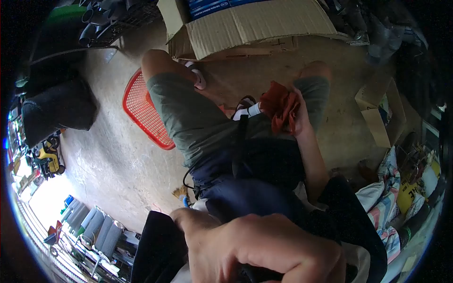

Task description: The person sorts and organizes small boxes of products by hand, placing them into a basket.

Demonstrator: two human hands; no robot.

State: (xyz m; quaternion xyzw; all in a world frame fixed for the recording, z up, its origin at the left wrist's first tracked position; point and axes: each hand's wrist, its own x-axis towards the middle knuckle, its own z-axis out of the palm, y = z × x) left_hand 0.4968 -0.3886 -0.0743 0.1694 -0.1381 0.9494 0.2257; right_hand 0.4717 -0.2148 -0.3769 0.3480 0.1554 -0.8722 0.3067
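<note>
- The right hand [298,115] is seen over the right knee, closed around a crumpled red cloth [279,109]; the cloth is bunched in the grip and stands out to the left of the palm, just above the lap.
- The left hand [264,250] is seen very close to the camera at the bottom of the view, its fingers curled shut over a dark object [257,273] of which only a small part shows; what that object is cannot be told.
- The person is seated, with grey-green shorts [188,113] over both thighs and a dark blue garment [255,188] across the lap.
- A red plastic basket [141,113] is seen on the concrete floor [113,160], partly hidden under the left thigh.
- A white and red item [246,108] is seen between the knees, just beside the red cloth; its kind cannot be made out.
- An open cardboard box [250,26] stands on the floor beyond the knees.
- A smaller cardboard box [377,113] lies to the right of the right knee, well apart from the right hand.
- Printed sacks [391,198] are piled at the right edge.
- Grey pipe pieces [94,226] are stacked at the lower left, and dark pipe ends [96,19] are seen at the upper left.
</note>
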